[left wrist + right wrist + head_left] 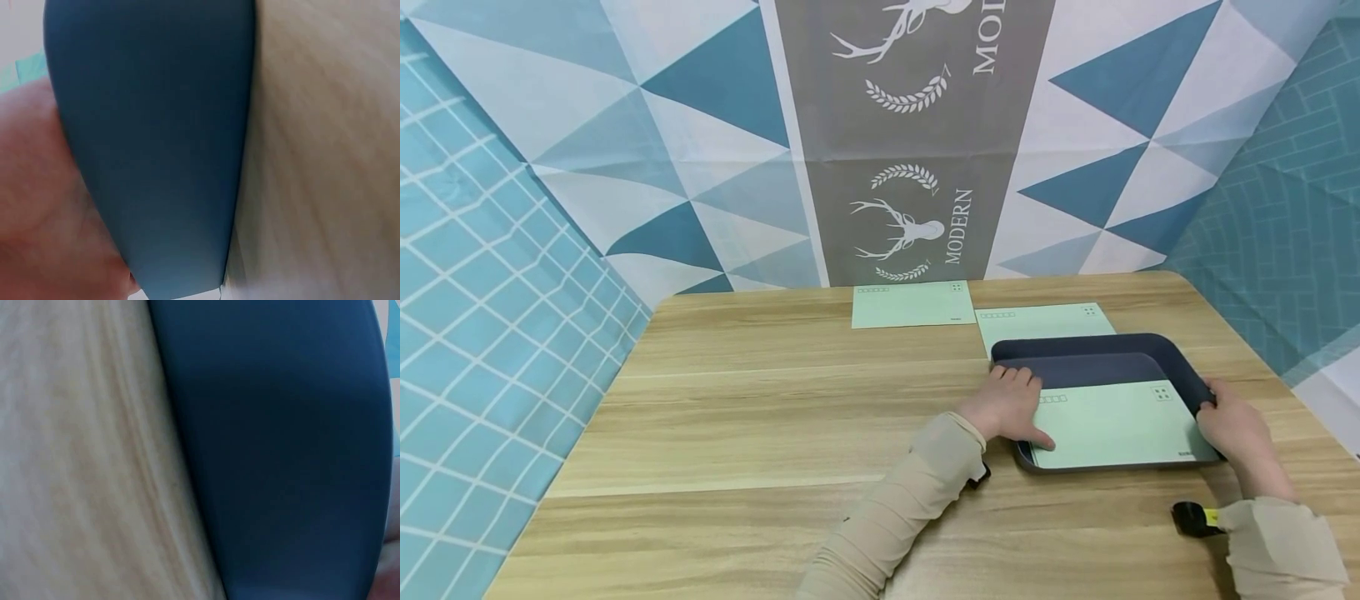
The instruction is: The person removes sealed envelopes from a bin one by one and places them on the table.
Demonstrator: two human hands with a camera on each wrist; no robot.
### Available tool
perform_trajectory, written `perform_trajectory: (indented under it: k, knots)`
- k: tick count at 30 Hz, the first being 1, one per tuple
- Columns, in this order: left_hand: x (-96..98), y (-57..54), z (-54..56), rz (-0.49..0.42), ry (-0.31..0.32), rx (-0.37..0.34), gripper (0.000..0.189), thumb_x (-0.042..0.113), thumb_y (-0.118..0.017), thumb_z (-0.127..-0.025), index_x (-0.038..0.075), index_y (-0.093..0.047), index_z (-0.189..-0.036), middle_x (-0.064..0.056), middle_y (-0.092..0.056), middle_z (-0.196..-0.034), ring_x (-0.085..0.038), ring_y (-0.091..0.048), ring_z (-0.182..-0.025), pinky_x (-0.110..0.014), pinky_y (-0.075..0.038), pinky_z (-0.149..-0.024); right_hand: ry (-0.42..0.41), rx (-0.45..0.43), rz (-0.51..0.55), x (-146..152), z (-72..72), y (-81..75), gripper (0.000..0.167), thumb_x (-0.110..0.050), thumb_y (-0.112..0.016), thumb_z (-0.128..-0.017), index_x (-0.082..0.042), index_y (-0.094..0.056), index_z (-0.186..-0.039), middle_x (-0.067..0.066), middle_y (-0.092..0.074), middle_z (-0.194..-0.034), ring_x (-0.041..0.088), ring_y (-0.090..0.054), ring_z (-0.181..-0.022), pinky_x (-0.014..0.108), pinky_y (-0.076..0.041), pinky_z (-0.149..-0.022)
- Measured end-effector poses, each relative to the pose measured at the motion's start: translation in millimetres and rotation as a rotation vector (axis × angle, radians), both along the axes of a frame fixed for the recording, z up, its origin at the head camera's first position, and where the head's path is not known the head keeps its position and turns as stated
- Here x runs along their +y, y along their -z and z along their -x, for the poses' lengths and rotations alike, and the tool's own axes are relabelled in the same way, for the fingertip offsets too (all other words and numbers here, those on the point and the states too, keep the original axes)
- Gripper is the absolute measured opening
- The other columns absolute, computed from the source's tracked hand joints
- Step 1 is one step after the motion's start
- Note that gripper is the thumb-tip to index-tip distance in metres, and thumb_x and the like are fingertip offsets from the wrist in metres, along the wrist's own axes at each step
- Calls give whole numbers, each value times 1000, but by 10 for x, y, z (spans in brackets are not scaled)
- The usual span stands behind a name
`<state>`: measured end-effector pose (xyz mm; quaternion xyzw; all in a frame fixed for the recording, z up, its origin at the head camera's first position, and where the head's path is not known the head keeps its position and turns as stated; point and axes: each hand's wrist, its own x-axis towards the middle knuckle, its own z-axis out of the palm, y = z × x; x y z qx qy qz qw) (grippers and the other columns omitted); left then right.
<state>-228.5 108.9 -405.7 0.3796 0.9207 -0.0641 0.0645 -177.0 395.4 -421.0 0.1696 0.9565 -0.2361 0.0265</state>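
Observation:
A dark blue rectangular tray (1097, 342) stands on the right part of the table. Inside it lies a pale green envelope (1116, 425), covering the tray's front part, with postcode boxes and a stamp square printed on it. My left hand (1009, 407) holds the tray's left side, its thumb reaching over the envelope's left edge. On the opposite side, my right hand (1236, 425) grips the right rim. The tray's outer wall (156, 150) fills much of the left wrist view, close to the wood. In the right wrist view, fingers (389, 569) show at the rim.
Behind the tray lies a second green envelope (1037, 321), partly hidden by the tray. Another envelope (913, 304) rests at the table's back edge. The wooden table (737, 433) meets a patterned cloth backdrop (722, 125) at the back.

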Motion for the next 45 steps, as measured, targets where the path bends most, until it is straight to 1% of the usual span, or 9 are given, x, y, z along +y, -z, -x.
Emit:
perform_trajectory:
  k: [4, 7, 15, 20, 24, 30, 38, 43, 45]
  knots:
    - [17, 12, -5, 6, -10, 11, 77, 73, -54, -69, 19, -52, -123, 6, -46, -118, -10, -43, -111, -25, -29, -94, -4, -1, -2, 8, -5, 4, 48, -3, -25, -89, 16, -19, -133, 46, -26, -126, 59, -31, -107, 62, -29, -85]
    - [22, 20, -1, -2, -15, 18, 72, 71, -57, -69, 19, -55, -120, 6, -47, -115, -10, -44, -109, -24, -29, -92, -17, 6, -2, 11, -9, 7, 49, -4, -25, -89, 17, -19, -132, 46, -25, -126, 60, -30, -108, 63, -29, -85]
    - [18, 20, 7, -39, -20, 14, 74, 67, -62, -69, 17, -52, -122, 5, -49, -115, -9, -46, -109, -23, -32, -92, -35, 18, -8, 27, -11, 19, 48, -4, -25, -90, 18, -18, -133, 46, -25, -126, 60, -29, -108, 63, -28, -85]
    - [9, 14, 18, -43, -16, -5, 67, 62, -62, -72, 17, -50, -121, 5, -49, -115, -9, -46, -109, -23, -33, -90, -36, 15, -6, 31, -14, 43, 49, -4, -24, -90, 18, -18, -133, 46, -25, -125, 61, -29, -108, 63, -29, -85]
    - [9, 11, 29, -62, -27, -20, 62, 58, -64, -74, 17, -49, -119, 6, -49, -115, -9, -47, -108, -23, -33, -89, -37, 13, -4, 45, -17, 61, 49, -5, -24, -90, 18, -17, -133, 46, -25, -126, 61, -29, -108, 63, -29, -84]
    - [15, 21, 50, -105, -35, -10, 65, 54, -68, -73, 15, -47, -121, 4, -48, -114, -10, -47, -107, -23, -34, -87, -41, 6, -4, 25, -25, 19, 49, -6, -24, -91, 17, -16, -134, 46, -25, -126, 61, -29, -107, 63, -29, -84]
    - [2, 1, 59, -160, -17, 32, 64, 47, -73, -71, 14, -47, -120, 1, -45, -111, -11, -43, -99, -22, -37, -84, -41, 8, -8, 32, -22, 20, 49, -6, -23, -92, 17, -15, -134, 46, -24, -126, 61, -29, -107, 63, -29, -84]
    - [-4, -4, 78, -210, -19, 9, 61, 39, -74, -73, 14, -47, -122, 0, -44, -108, -10, -42, -89, -19, -37, -75, -29, 3, -7, 40, -16, 49, 49, -6, -23, -92, 16, -15, -135, 46, -23, -127, 61, -28, -108, 64, -29, -84]
    - [-6, -8, 88, -241, -22, -13, 62, 35, -74, -74, 14, -46, -124, -1, -43, -109, -10, -43, -85, -18, -37, -72, -25, 0, -6, 46, -9, 57, 49, -6, -23, -92, 16, -15, -135, 46, -23, -128, 61, -27, -109, 64, -28, -85]
